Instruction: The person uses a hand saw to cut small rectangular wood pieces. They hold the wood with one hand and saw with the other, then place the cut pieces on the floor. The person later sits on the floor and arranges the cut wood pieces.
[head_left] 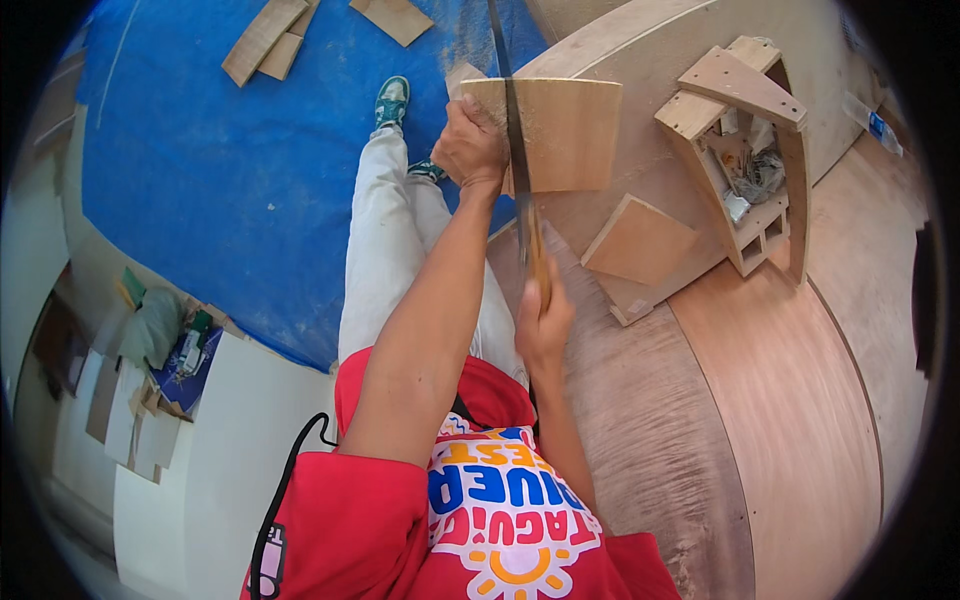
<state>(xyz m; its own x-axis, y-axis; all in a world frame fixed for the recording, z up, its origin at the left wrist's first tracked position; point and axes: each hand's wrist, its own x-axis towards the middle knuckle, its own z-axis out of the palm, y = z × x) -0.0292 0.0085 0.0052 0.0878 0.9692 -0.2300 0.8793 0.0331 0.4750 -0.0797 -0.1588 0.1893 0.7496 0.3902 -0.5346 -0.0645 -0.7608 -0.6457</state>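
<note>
A hand saw (512, 125) with a dark blade and a wooden handle lies across a flat wooden board (575, 135), close to the board's left end. My right hand (545, 315) is closed round the saw's handle. With my left hand (470, 145) I grip the board's left end, just beside the blade. Sawdust is sprinkled on the board near the blade. The board rests on a larger plywood surface, its left end reaching out over the blue sheet. How deep the blade sits in the wood I cannot tell.
A wooden box frame (735, 150) with wire and small bits inside stands to the right. An offcut (640, 240) lies nearer me. Several wood pieces (265, 40) rest on the blue sheet (230, 180) at far left. A clear bottle (873, 125) is at far right.
</note>
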